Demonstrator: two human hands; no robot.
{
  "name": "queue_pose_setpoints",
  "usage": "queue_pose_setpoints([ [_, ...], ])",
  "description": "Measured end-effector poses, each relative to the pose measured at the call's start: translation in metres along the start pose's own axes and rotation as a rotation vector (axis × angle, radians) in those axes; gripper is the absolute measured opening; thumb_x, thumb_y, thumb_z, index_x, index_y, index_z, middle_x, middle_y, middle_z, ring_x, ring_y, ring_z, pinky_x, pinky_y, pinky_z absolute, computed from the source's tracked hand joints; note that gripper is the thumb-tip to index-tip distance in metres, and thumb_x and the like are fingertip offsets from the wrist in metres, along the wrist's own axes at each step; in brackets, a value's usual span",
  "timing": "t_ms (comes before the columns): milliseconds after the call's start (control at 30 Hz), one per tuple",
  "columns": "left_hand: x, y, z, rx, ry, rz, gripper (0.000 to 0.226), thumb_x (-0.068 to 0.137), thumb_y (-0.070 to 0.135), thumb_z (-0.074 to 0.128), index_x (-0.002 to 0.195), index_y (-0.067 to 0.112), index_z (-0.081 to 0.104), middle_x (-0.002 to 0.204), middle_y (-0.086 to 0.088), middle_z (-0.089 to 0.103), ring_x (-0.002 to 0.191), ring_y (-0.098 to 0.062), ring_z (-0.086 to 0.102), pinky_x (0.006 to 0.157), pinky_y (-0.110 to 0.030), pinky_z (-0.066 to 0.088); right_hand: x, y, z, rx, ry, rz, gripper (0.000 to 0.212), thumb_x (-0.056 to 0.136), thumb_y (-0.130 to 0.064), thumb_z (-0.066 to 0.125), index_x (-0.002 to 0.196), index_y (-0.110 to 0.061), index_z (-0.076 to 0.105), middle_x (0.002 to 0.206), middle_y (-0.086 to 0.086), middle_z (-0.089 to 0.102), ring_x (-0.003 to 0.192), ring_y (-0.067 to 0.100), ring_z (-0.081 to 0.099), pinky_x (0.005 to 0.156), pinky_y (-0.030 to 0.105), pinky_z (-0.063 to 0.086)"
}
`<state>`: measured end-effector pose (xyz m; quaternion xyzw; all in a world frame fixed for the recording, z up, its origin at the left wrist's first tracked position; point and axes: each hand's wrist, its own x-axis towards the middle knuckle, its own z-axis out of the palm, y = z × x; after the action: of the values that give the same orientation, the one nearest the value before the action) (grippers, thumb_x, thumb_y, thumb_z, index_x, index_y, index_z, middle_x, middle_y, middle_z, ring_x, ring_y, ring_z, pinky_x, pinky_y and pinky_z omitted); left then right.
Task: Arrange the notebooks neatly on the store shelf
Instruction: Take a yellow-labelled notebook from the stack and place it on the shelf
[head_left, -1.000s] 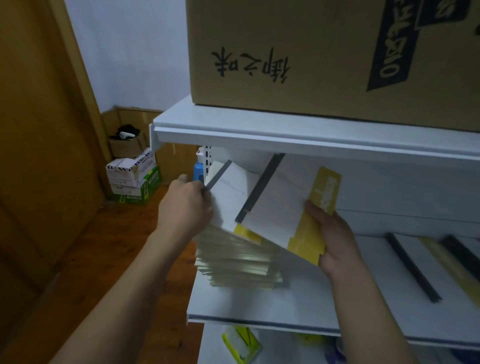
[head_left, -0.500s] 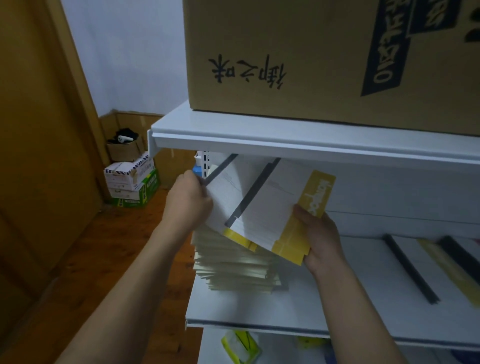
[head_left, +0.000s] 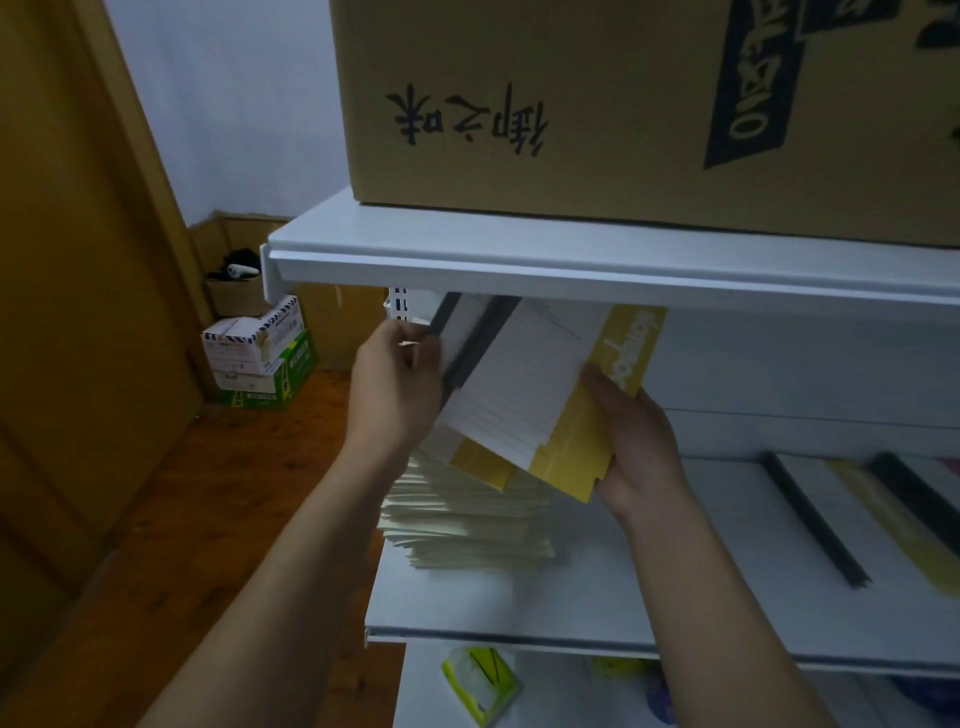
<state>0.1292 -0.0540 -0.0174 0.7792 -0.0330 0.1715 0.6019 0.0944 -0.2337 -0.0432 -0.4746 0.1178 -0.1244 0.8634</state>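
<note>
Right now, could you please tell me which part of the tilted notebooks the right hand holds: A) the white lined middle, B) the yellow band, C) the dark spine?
B: the right hand grips the notebooks by their yellow band, thumb on top.

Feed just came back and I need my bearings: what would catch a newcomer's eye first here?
The left hand and right hand hold a tilted fan of white and yellow notebooks at mid-frame. The fan is just above a stack at the left end of the shelf. A big cardboard box with dark print fills the top of the view, sitting on the upper shelf.
</note>
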Motion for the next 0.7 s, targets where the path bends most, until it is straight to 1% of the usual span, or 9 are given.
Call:
queue_pose_setpoints([
  [67, -0.005, 0.000, 0.003, -0.053, -0.026, -0.020, 0.007, 0.097, 0.021, 0.051, 0.092, 0.018, 0.054, 0.095, -0.001, 0.063, 0.084, -0.016, 0.060, 0.069, -0.036, 0.052, -0.001, -0.001, 0.001, -0.032, -0.005, 0.003, 0.012, 0.090, -0.014, 0.063, 0.102, -0.012, 0.067, 0.099, 0.008, 0.075, 0.084, 0.021, 0.072, 0.069, 0.037, 0.060],
  [167, -0.010, 0.001, -0.001, -0.124, -0.098, -0.109, 0.008, 0.095, 0.021, 0.055, 0.090, 0.017, 0.051, 0.093, 0.000, 0.062, 0.081, -0.016, 0.060, 0.062, -0.029, 0.049, -0.003, -0.001, 0.000, -0.072, 0.010, -0.005, 0.012, 0.089, -0.013, 0.065, 0.100, -0.010, 0.068, 0.096, 0.009, 0.074, 0.079, 0.020, 0.073, 0.067, 0.036, 0.060],
  [233, -0.010, 0.001, -0.009, -0.290, -0.242, -0.225, 0.008, 0.094, 0.019, 0.055, 0.095, 0.012, 0.055, 0.093, -0.003, 0.065, 0.085, -0.021, 0.064, 0.067, -0.032, 0.051, -0.003, -0.003, -0.002, -0.112, 0.017, -0.013, 0.011, 0.088, -0.014, 0.067, 0.099, -0.011, 0.069, 0.094, 0.008, 0.075, 0.078, 0.020, 0.073, 0.066, 0.035, 0.060],
  [267, -0.011, 0.002, -0.012, -0.373, -0.332, -0.279, 0.013, 0.095, 0.021, 0.054, 0.099, 0.009, 0.058, 0.092, -0.004, 0.067, 0.086, -0.023, 0.065, 0.069, -0.033, 0.052, -0.003, -0.005, -0.004, -0.129, 0.013, -0.018, 0.012, 0.088, -0.015, 0.067, 0.099, -0.011, 0.069, 0.093, 0.007, 0.075, 0.078, 0.020, 0.073, 0.066, 0.035, 0.060],
  [333, -0.011, 0.004, -0.018, -0.449, -0.456, -0.348, 0.027, 0.098, 0.030, 0.046, 0.102, 0.007, 0.061, 0.084, -0.004, 0.068, 0.080, -0.022, 0.066, 0.068, -0.031, 0.051, -0.003, -0.008, -0.005, -0.152, -0.006, -0.022, 0.012, 0.087, -0.016, 0.068, 0.098, -0.011, 0.070, 0.092, 0.007, 0.076, 0.079, 0.021, 0.073, 0.066, 0.035, 0.060],
  [433, -0.010, 0.007, -0.020, -0.428, -0.462, -0.358, 0.035, 0.101, 0.033, 0.039, 0.096, 0.009, 0.064, 0.083, -0.008, 0.066, 0.078, -0.024, 0.064, 0.072, -0.035, 0.051, -0.005, -0.009, -0.005, -0.186, -0.005, -0.027, 0.010, 0.087, -0.014, 0.068, 0.095, -0.009, 0.070, 0.087, 0.007, 0.076, 0.074, 0.019, 0.073, 0.060, 0.031, 0.059],
  [533, -0.010, 0.005, -0.018, -0.301, -0.431, -0.253, 0.027, 0.099, 0.021, 0.046, 0.093, 0.005, 0.068, 0.087, -0.010, 0.070, 0.082, -0.026, 0.068, 0.064, -0.030, 0.055, -0.005, -0.007, -0.006, -0.233, 0.022, -0.048, 0.010, 0.088, -0.014, 0.068, 0.096, -0.010, 0.071, 0.091, 0.008, 0.076, 0.079, 0.021, 0.072, 0.064, 0.032, 0.059],
  [567, -0.010, 0.003, -0.018, -0.264, -0.417, -0.240, 0.026, 0.098, 0.019, 0.048, 0.093, 0.004, 0.068, 0.089, -0.011, 0.071, 0.084, -0.027, 0.069, 0.065, -0.029, 0.055, -0.005, -0.007, -0.007, -0.251, 0.025, -0.052, 0.010, 0.088, -0.014, 0.067, 0.096, -0.010, 0.071, 0.092, 0.008, 0.075, 0.080, 0.021, 0.072, 0.065, 0.032, 0.059],
  [700, -0.016, -0.002, -0.014, -0.116, -0.352, -0.210, 0.027, 0.097, 0.022, 0.050, 0.091, 0.003, 0.067, 0.090, -0.009, 0.073, 0.087, -0.025, 0.069, 0.077, -0.036, 0.057, -0.006, -0.007, -0.011, -0.349, 0.043, -0.089, 0.007, 0.089, -0.015, 0.067, 0.093, -0.013, 0.072, 0.092, 0.006, 0.076, 0.083, 0.021, 0.073, 0.069, 0.032, 0.059],
])
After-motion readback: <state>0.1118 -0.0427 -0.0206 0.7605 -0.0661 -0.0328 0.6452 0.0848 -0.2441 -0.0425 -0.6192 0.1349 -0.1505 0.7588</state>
